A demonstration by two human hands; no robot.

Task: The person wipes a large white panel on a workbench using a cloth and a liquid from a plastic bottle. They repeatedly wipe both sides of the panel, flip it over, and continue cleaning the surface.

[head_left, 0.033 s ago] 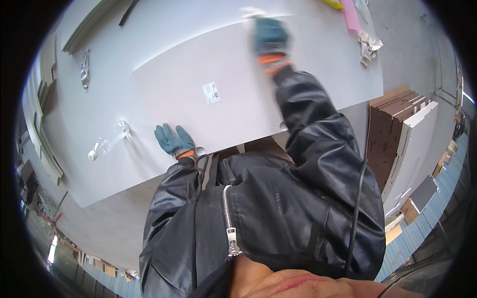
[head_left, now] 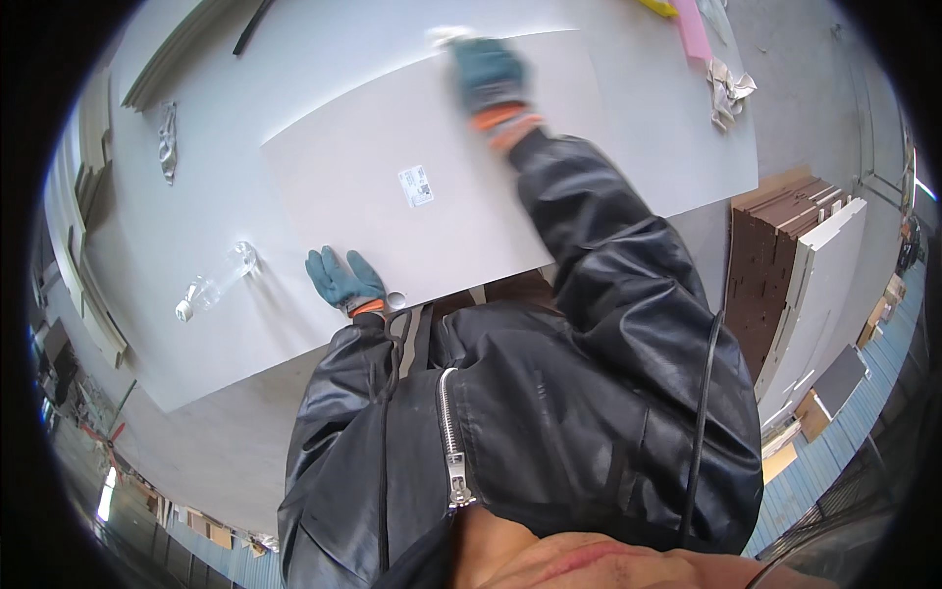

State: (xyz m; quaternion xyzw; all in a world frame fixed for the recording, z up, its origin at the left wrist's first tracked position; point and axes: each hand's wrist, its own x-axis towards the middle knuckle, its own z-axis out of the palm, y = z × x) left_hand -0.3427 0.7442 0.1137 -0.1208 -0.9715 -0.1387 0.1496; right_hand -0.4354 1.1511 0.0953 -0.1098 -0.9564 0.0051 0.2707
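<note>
spread wide at left hand (head_left: 345, 280), teal-gloved with orange cuff, fingers fanned at near left corner of smooth pale panel (head_left: 500, 196). at right hand (head_left: 489, 77), same kind of glove, too blurred to make out fingers; cannot tell whether pinching or pressing. showing past its fingertips at panel's far edge: white wad (head_left: 449, 35), soft-looking, also blurred.

closest in: black jacket (head_left: 549, 393), shiny, with silver zip and dark drawstrings. just beside left wrist, along near edge of panel: round grey spot (head_left: 395, 299), hole or cap, cannot tell which. farther in, flat on panel, left of right forearm: small white label (head_left: 415, 186) with dark print.

under panel, reaching past on both sides: larger pale tabletop (head_left: 226, 358). on it, left of left hand: clear bottle (head_left: 206, 292) lying on its side, white cap toward lower left. off to right, beyond tabletop's edge: stack of brown boards (head_left: 756, 275) beside white boards (head_left: 814, 285).

farther up on left: crumpled clear wrapper (head_left: 168, 143). at far right of tabletop: crumpled pale cloth (head_left: 728, 95), near pink strip (head_left: 692, 29). at far left: long pale boards (head_left: 172, 49), then thin black strip (head_left: 253, 26), lying slantwise.
</note>
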